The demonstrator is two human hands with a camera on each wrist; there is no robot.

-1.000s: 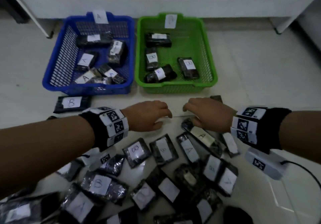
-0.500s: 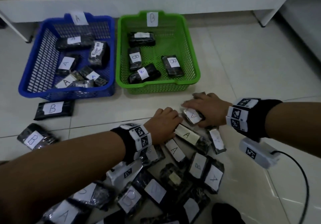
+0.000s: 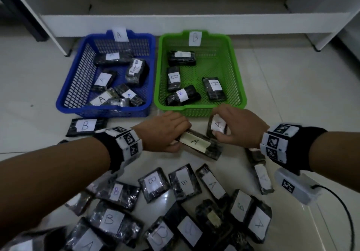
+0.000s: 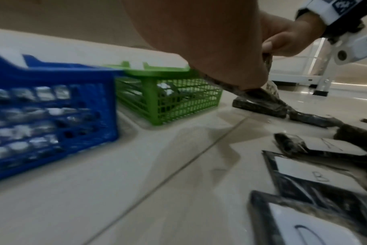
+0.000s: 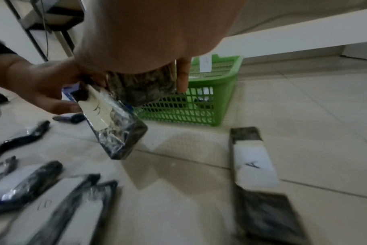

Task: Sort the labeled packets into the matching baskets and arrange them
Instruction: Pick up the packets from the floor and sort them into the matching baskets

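Observation:
My left hand (image 3: 167, 133) grips a long black packet with a yellowish A label (image 3: 196, 142), lifted off the floor; in the right wrist view this packet (image 5: 113, 126) hangs tilted. My right hand (image 3: 233, 128) pinches a second packet with a white A label (image 3: 218, 125), held upright in front of the green basket. The blue basket marked A (image 3: 66, 96) holds several A packets. The green basket marked B (image 3: 236, 79) holds several B packets. In the left wrist view the blue basket (image 4: 52, 116) and the green basket (image 4: 168, 99) stand side by side.
Many loose black packets labelled A or B (image 3: 153, 184) lie scattered on the tiled floor near me. One B packet (image 3: 85, 126) lies before the blue basket, an A packet (image 5: 253, 165) to the right. A white shelf base (image 3: 175, 20) runs behind the baskets.
Both hands have closed on A packets and lifted them off the floor, moving up toward the baskets. The camera view has shifted too.

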